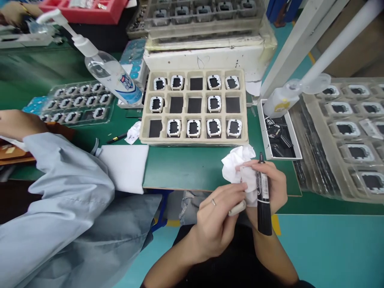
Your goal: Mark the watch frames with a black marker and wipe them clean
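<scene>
My left hand is closed around a small pale part, its thumb pressing a crumpled white wipe onto it. My right hand grips a black marker pen upright along its fingers and pinches the same wipe. Both hands hover at the near edge of the green mat. Just beyond them lies a beige compartment tray with several white-framed square parts and some empty black cells.
A co-worker's sleeve and hand fill the left. A clear pump bottle lies tilted behind. Clear trays of parts are at left and at right. A small white box holds black pieces. White cloth lies on the mat.
</scene>
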A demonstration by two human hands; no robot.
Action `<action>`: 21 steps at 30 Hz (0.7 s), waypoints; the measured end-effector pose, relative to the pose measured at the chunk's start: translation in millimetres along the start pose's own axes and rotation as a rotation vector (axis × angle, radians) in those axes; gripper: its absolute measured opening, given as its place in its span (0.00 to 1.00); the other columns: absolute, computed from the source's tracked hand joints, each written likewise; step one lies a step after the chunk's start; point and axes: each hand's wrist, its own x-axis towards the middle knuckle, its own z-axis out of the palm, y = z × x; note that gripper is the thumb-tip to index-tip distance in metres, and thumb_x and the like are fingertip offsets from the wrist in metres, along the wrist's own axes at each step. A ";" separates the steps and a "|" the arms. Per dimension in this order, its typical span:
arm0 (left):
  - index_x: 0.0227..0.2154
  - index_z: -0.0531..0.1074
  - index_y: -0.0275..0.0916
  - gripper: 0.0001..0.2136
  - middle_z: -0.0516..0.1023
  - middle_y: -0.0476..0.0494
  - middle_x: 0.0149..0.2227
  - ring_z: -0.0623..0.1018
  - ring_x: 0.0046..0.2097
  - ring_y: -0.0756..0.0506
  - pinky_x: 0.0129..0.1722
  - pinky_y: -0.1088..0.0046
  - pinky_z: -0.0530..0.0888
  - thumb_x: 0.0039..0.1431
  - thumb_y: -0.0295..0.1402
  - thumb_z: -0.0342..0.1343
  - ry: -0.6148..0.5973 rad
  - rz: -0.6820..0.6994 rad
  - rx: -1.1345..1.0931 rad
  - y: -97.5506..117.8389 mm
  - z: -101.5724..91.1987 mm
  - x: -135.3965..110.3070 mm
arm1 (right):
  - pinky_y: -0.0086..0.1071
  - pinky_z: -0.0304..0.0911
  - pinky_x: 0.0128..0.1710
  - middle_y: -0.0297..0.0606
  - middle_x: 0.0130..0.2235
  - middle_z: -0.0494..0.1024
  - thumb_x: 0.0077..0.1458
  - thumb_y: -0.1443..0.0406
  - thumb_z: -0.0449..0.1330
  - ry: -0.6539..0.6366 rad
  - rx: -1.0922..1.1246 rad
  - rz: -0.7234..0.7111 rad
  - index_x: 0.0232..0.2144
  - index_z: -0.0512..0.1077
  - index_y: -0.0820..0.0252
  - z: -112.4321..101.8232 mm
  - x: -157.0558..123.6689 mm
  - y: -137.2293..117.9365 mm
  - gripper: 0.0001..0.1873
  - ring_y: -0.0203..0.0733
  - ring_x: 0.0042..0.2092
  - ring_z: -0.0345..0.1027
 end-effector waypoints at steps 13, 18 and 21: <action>0.63 0.77 0.39 0.20 0.88 0.33 0.51 0.88 0.51 0.38 0.51 0.59 0.86 0.72 0.20 0.58 -0.066 -0.011 -0.111 -4.2 -3.8 3.6 | 0.37 0.75 0.29 0.29 0.31 0.78 0.61 0.67 0.72 0.086 -0.011 -0.035 0.37 0.73 0.52 -0.8 -0.5 -1.6 0.10 0.44 0.30 0.79; 0.55 0.80 0.41 0.10 0.88 0.40 0.47 0.86 0.46 0.44 0.48 0.68 0.83 0.77 0.27 0.60 -0.001 -0.333 -0.273 -8.0 -17.0 15.1 | 0.33 0.70 0.28 0.27 0.29 0.72 0.61 0.72 0.68 0.133 -0.262 -0.105 0.30 0.68 0.51 1.8 3.6 -11.4 0.15 0.39 0.28 0.74; 0.50 0.81 0.40 0.07 0.87 0.40 0.44 0.84 0.42 0.45 0.42 0.69 0.82 0.77 0.36 0.62 0.019 -0.501 -0.290 -16.1 -24.5 34.2 | 0.31 0.71 0.30 0.25 0.26 0.68 0.62 0.75 0.63 0.084 -0.253 -0.143 0.28 0.65 0.52 4.1 8.9 -17.2 0.16 0.36 0.28 0.73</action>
